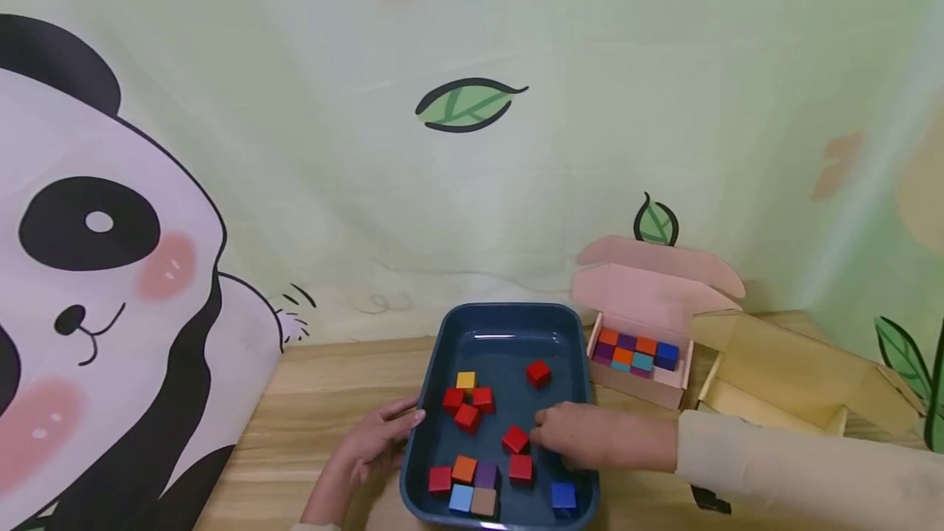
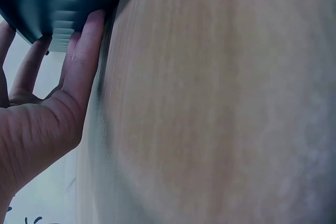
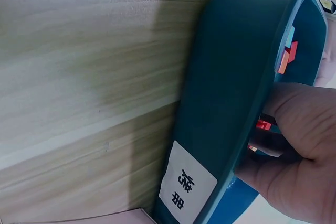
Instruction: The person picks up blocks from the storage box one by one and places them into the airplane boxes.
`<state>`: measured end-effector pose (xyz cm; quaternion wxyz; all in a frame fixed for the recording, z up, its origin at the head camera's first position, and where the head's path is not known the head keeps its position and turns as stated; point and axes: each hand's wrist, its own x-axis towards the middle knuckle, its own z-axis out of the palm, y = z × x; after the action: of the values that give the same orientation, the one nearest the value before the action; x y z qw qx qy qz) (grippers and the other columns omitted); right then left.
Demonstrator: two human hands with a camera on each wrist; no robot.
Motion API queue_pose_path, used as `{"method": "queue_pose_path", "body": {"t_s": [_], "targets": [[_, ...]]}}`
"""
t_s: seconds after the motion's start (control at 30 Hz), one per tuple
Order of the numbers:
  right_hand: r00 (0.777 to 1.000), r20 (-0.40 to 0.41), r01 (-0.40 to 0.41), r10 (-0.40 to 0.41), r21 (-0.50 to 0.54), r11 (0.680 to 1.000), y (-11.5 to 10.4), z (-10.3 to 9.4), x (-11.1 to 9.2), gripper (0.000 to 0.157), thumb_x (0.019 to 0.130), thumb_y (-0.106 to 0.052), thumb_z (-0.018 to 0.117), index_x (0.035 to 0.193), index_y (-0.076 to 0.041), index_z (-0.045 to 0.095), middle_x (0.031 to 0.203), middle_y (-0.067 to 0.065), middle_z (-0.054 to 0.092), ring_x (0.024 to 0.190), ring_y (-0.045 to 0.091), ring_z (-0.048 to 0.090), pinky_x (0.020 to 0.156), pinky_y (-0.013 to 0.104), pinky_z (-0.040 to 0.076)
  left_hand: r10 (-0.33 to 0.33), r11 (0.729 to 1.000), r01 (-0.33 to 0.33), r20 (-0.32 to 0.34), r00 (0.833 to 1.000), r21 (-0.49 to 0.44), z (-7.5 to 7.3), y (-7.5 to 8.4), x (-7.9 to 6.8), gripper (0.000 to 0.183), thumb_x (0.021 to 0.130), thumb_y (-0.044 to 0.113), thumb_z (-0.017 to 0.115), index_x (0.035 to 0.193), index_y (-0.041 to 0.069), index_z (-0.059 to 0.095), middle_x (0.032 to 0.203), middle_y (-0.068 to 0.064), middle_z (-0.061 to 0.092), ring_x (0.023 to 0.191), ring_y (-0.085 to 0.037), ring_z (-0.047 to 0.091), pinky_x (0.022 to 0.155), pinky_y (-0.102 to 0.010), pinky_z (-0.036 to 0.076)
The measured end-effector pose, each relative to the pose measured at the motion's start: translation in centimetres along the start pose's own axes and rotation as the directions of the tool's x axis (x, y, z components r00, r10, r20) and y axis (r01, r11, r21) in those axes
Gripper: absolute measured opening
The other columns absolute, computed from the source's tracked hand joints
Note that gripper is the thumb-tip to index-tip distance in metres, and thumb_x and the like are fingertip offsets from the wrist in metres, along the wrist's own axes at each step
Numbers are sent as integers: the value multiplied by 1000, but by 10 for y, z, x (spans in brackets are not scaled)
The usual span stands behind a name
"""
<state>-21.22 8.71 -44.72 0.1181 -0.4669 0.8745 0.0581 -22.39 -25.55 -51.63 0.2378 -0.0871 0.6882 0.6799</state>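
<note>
A dark blue tray [image 1: 509, 351] stands on the table with loose cubes in it. My left hand [image 1: 379, 437] is at its left side; in the left wrist view the extended fingers [image 2: 86, 51] touch the outer wall. Over the right rim reaches my right hand [image 1: 578, 434], fingers bent down inside, close beside a red cube [image 1: 515, 439]. I cannot tell whether those fingers hold a cube. Another red cube [image 1: 520, 469] lies just in front, and a blue cube [image 1: 564, 496] sits in the near right corner. The right wrist view shows the hand [image 3: 302, 150] partly hiding several cubes.
Several more cubes lie in the tray, among them a yellow cube [image 1: 466, 381] and a purple cube [image 1: 486, 475]. Right of it an open pink box [image 1: 637, 388] holds cubes of mixed colours. Beside that, a yellow box [image 1: 774, 408] stands open, partly behind the right sleeve [image 1: 796, 457].
</note>
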Motion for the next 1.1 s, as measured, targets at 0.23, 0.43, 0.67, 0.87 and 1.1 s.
{"method": "queue_pose_path", "body": {"t_s": [0.23,0.43,0.67,0.87,1.1], "targets": [[1000,21,18,-18,-13,1000,1,-8,0,24,87,-7,78,109,-19,74,91,-5,65,73,3,56,73,16,55,6,1000,-6,10,1000,-5,1,0,0,72,96,33,72,155,6,41,139,-18,61,108,-23,65,90,-47,58],[998,57,27,-25,-43,999,-2,-18,7,26,88,-8,78,111,-19,74,91,-6,64,72,5,56,72,17,55,-13,1000,13,-27,1000,18,-1,2,-2,74,93,37,75,154,9,44,141,-21,58,109,-25,63,92,-46,58],[996,86,16,-13,-30,999,-4,-25,9,30,88,-9,80,114,-22,74,92,-7,64,72,4,56,72,17,55,-14,1000,14,-6,1000,24,-2,0,-2,73,95,36,72,155,7,42,140,-19,60,108,-23,64,90,-45,58],[999,49,15,-13,-34,999,7,-38,0,26,88,-13,80,113,-21,73,93,-6,64,75,4,59,72,18,56,-7,1000,7,12,1000,22,-1,2,-2,74,95,37,73,155,7,41,141,-20,58,109,-23,64,92,-45,58],[999,-34,17,-20,-76,997,32,-60,-17,20,87,-6,80,103,-16,73,93,-2,67,77,10,61,71,19,56,-15,1000,15,13,1000,13,-1,2,-3,76,95,37,73,156,7,40,141,-20,58,109,-24,64,92,-46,57]]}}
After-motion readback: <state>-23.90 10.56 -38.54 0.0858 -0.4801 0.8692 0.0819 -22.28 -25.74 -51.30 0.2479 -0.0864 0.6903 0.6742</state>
